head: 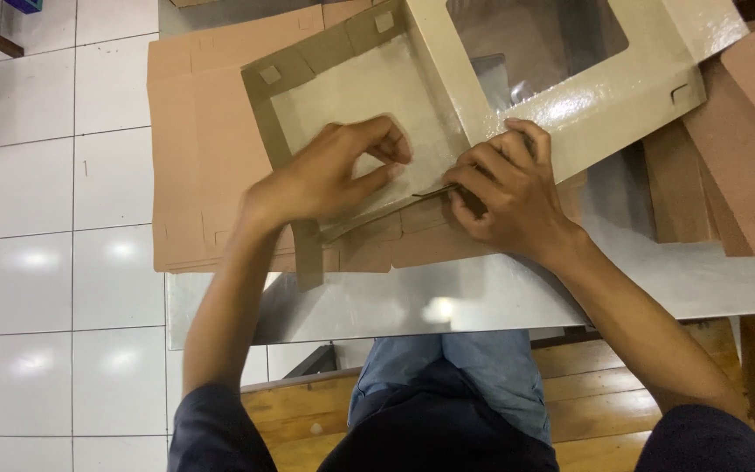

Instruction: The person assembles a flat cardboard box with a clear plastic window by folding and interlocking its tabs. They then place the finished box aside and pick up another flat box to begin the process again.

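On the grey worktop (482,297), atop flat brown cardboard sheets (194,157), lay the light, bendy tan windowed cardboard box (369,96); my left fingers (377,157) and right fingers (482,170) pinched closed on its near wall flap, best held at the creases.

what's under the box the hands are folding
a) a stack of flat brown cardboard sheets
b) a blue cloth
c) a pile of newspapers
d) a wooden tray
a: the left hand and right hand press on the near wall of the windowed box, which lies on flat brown cardboard sheets spread over the metal table.
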